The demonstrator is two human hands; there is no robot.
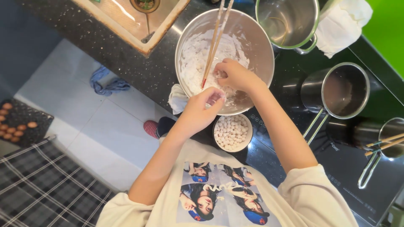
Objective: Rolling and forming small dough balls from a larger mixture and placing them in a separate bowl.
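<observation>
- Where the fingertips curl inward, what either hand pinches is hard to make out.
- Left hand (pixel 201 110) hovers at the near rim of the steel mixing bowl (pixel 256 35), fingers pressed together on something small and white.
- Right hand (pixel 234 74) sits inside the bowl, fingers bunched in the white dough (pixel 194 59), beside the chopsticks (pixel 213 42).
- Just below the left hand stands the small bowl of white balls (pixel 232 132).

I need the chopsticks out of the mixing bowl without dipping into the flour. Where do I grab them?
Grip the chopsticks by their upper shafts, where they cross the mixing bowl rim, coming from the bowl's far side. Their red tips are in the white flour near the right hand, so the upper part looks cleaner and easier to reach.
</observation>
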